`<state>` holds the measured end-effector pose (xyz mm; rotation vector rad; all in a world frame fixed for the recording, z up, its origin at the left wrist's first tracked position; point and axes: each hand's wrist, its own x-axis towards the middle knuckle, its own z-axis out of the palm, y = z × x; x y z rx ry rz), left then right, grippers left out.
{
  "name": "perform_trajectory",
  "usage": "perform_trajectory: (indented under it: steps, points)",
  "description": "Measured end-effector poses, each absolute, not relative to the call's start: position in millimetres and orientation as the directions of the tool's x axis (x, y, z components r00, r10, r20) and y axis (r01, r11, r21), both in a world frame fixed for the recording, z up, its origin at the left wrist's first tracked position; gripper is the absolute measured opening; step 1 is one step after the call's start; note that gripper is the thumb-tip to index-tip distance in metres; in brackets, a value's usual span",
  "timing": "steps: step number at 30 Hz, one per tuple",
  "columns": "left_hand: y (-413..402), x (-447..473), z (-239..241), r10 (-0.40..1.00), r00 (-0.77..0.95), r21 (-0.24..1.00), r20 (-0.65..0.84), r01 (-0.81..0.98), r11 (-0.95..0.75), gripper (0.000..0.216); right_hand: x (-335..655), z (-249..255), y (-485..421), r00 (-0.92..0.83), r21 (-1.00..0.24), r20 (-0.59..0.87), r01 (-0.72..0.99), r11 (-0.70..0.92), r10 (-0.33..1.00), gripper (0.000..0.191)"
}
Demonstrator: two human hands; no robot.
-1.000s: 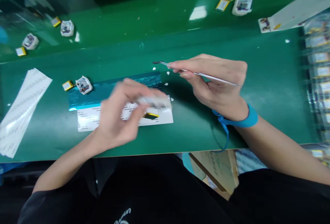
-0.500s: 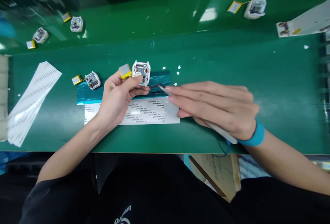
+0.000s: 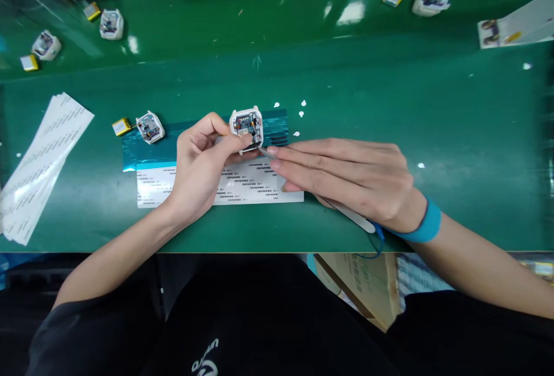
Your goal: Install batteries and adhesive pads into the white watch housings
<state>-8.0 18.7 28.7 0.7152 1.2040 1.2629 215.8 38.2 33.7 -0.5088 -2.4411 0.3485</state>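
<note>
Nearby unit: beside the left hand, on blue film; a stray knuckle could knock it.
Left hand: thumb and fingers pinching white housing over the film; uneven thumb pressure could tilt it.
Tweezers: tip at the housing's lower edge; a slip could scratch exposed parts.
Right hand: fingers closed around the tweezers; a tug from the wrist cord could jerk the tip.

White glare brightens the far half of the green table; its right end blurs softly.
</note>
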Motion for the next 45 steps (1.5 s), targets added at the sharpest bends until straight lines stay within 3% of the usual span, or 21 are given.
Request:
perform_trajectory:
  steps: [7, 15, 23, 40, 45]
  points:
    - [16.9, -7.0, 29.3, 0.955, -0.139, 0.941, -0.263, -0.257, 0.222, 0.029, 215.9, 32.7, 37.1, -0.764, -0.297, 0.524, 0.251, 0.921, 0.377, 0.029]
    - [17.1, -5.9, 26.7, 0.963, -0.176, 0.968, -0.204, -0.184, 0.172, 0.014, 213.1, 26.0, 37.9, -0.724, -0.376, 0.533, 0.26, 0.889, 0.437, 0.04]
    - [17.3, -6.5, 29.6, 0.961, -0.178, 0.965, -0.211, -0.192, 0.176, 0.018, 214.5, 24.7, 36.7, -0.735, -0.414, 0.505, 0.254, 0.874, 0.453, 0.052]
    - [21.0, -12.0, 32.6, 0.95, -0.096, 0.925, -0.297, -0.275, 0.261, 0.009, 210.4, 30.8, 41.6, -0.634, -0.453, 0.589, 0.254, 0.855, 0.5, 0.036]
    - [22.9, -12.7, 29.2, 0.944, -0.098, 0.919, -0.315, -0.281, 0.277, 0.018, 211.1, 32.6, 40.6, -0.63, -0.451, 0.578, 0.283, 0.846, 0.519, 0.036]
